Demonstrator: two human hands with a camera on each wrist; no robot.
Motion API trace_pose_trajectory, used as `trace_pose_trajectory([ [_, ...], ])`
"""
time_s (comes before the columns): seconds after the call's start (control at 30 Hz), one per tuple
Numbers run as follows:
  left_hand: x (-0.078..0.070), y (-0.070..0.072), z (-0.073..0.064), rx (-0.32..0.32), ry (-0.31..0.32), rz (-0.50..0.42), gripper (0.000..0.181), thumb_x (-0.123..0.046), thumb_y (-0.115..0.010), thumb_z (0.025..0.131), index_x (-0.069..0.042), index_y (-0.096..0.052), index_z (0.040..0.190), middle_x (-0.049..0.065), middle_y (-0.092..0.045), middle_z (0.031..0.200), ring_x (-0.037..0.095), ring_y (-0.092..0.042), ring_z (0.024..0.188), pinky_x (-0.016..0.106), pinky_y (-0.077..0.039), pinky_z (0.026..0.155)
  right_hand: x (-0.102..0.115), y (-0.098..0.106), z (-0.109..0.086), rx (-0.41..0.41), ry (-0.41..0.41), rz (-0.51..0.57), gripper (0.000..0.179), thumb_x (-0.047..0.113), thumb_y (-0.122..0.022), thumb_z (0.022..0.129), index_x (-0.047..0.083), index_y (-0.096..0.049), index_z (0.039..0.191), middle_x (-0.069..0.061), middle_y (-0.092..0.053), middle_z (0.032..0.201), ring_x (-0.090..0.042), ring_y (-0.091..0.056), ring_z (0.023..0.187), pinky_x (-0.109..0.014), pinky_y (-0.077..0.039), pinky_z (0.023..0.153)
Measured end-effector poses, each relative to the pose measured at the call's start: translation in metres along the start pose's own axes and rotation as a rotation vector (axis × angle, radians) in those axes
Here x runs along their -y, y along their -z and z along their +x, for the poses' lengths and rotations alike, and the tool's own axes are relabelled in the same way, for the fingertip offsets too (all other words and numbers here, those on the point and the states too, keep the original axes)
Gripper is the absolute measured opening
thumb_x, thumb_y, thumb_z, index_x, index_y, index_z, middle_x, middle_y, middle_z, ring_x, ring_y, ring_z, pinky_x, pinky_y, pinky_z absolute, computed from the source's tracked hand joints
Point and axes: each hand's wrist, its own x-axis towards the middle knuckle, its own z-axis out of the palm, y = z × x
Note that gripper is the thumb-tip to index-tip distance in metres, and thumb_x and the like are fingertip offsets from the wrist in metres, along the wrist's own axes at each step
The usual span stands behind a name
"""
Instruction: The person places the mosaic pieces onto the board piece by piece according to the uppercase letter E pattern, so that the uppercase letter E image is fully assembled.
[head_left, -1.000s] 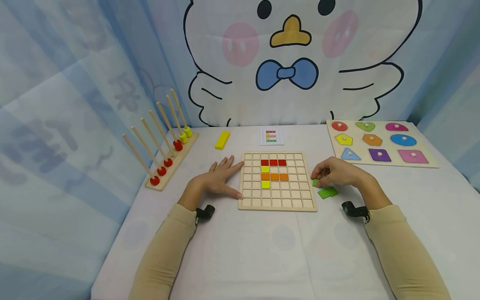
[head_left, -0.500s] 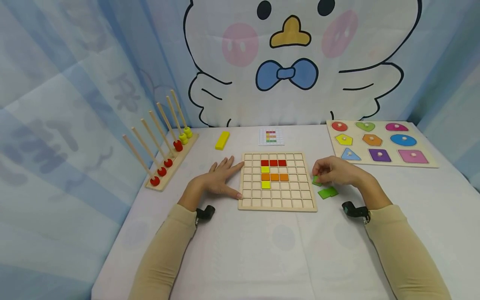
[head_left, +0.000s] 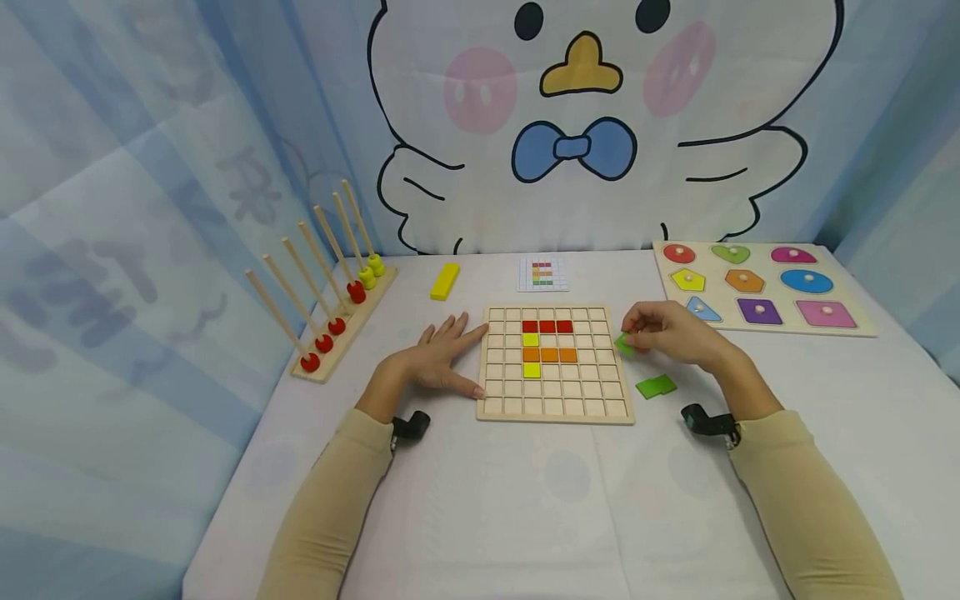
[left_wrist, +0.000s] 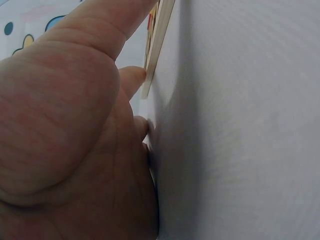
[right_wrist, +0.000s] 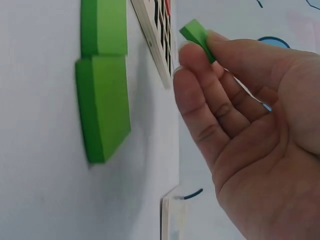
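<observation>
A wooden grid board (head_left: 588, 388) lies mid-table, with red tiles (head_left: 547, 326), yellow tiles (head_left: 532, 370) and orange tiles (head_left: 550, 355) set in its squares. My left hand (head_left: 441, 356) rests at the board's left edge, fingers spread; thumb and index fingertip touch the frame. At the right edge, my right hand (head_left: 675, 335) pinches a green tile (right_wrist: 198, 37) between thumb and fingers, lifted off the table. Below that hand, two more green tiles (head_left: 656, 386) lie side by side on the cloth. The right wrist view shows them close up.
Behind the board lies a small pattern card (head_left: 543, 273), with a yellow block (head_left: 445, 281) to its left. A wooden peg rack (head_left: 345, 324) with red and yellow beads stands at left. A shape puzzle board (head_left: 765, 287) lies at back right.
My right hand has raised the green tile from the table and moved it slightly up and left toward the board's right edge. The left hand stays where it was.
</observation>
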Motion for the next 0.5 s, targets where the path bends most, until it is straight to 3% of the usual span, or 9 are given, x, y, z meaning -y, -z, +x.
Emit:
trace_pose_trajectory([
  [0.33, 0.0, 0.0, 0.0, 0.003, -0.003, 0.004, 0.12, -0.073, -0.076, 0.079, -0.035, -0.005, 0.169, 0.008, 0.015, 0.175, 0.028, 0.018, 0.162, 0.057, 0.012, 0.128, 0.009, -0.012, 0.005, -0.036, 0.054, 0.047, 0.018, 0.016, -0.069, 0.101, 0.004, -0.071, 0.115, -0.014, -0.067, 0.102, -0.025, -0.066, 0.085, -0.031, -0.058, 0.077],
  [0.5, 0.0, 0.001, 0.0, 0.005, -0.002, 0.008, 0.12, -0.073, -0.076, 0.079, -0.036, -0.004, 0.168, 0.008, 0.015, 0.175, 0.028, 0.018, 0.162, 0.057, 0.012, 0.128, 0.016, -0.015, 0.005, -0.004, 0.057, 0.112, 0.022, 0.012, -0.07, 0.1, 0.005, -0.069, 0.121, -0.015, -0.068, 0.109, -0.026, -0.063, 0.091, -0.026, -0.057, 0.081],
])
